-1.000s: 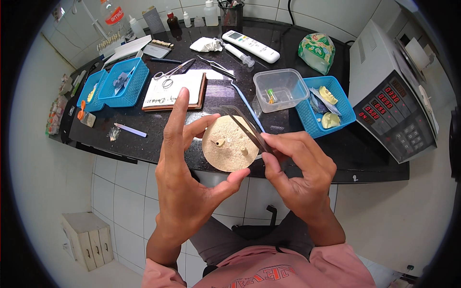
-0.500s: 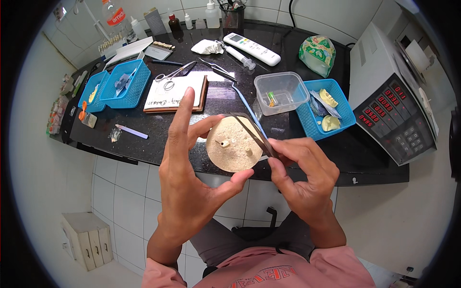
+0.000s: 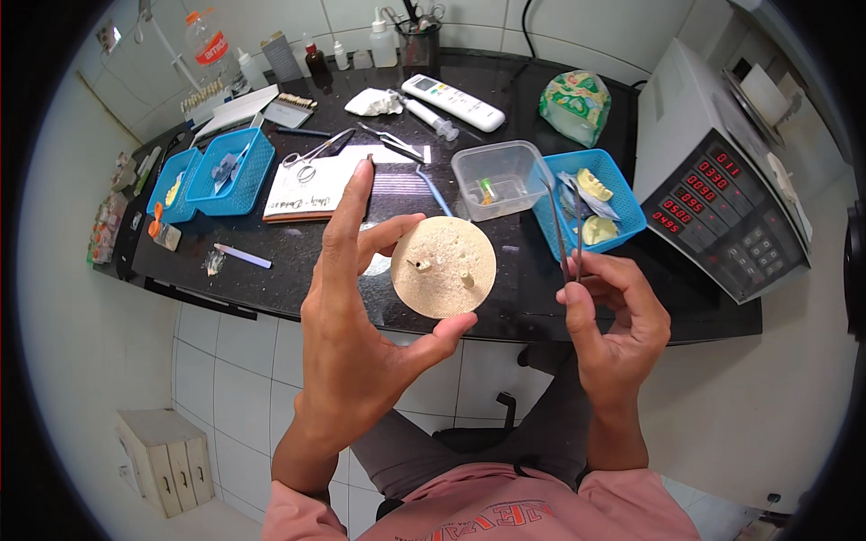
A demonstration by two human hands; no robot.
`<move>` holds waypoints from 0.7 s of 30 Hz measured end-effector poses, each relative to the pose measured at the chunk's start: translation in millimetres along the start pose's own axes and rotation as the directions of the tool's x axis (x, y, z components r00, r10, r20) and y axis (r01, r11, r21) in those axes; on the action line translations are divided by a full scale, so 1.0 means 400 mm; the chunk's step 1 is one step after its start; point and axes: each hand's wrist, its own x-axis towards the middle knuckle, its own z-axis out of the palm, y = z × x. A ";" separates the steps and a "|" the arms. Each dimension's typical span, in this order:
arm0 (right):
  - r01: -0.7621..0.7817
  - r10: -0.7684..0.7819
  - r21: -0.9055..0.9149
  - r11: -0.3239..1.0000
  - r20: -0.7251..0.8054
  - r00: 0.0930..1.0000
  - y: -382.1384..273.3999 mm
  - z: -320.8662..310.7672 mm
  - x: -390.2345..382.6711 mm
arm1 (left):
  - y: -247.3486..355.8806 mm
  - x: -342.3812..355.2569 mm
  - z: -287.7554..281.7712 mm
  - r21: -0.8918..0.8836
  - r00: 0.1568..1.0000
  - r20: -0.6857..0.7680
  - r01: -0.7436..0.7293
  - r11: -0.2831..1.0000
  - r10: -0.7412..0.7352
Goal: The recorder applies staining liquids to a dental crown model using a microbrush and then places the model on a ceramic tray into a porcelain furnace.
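Two hands: my left (image 3: 347,347) grasps the disc (image 3: 442,243) by its rim, mid-frame, index raised clear; my right (image 3: 622,329) pinches the tweezers (image 3: 563,257), right of centre.
Tweezers: half a second ago they slant across the disc's edge; now they stand off to its right, prongs spread, pointing up.
Disc: its face is uncovered, so both pegs (image 3: 467,280) show, standing apart, and no tool touches them.
Hard to read: tweezer tips against the basket (image 3: 618,242), right; the disc's underside, hidden; my curled right fingers, partly covered.
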 end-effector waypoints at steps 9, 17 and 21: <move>0.038 -0.040 -0.068 0.997 -0.032 0.999 -0.039 -0.132 -0.035 | 0.128 0.027 0.069 -0.099 0.998 0.034 -0.052 0.994 0.056; 0.197 -0.203 -0.075 0.978 -0.080 0.976 -0.058 -0.162 0.025 | 0.206 0.035 0.112 -0.186 0.994 0.067 -0.074 0.980 0.088; 0.207 -0.215 -0.114 0.972 -0.066 0.974 -0.057 -0.180 0.020 | 0.218 0.041 0.118 -0.182 0.992 0.065 -0.093 0.979 0.106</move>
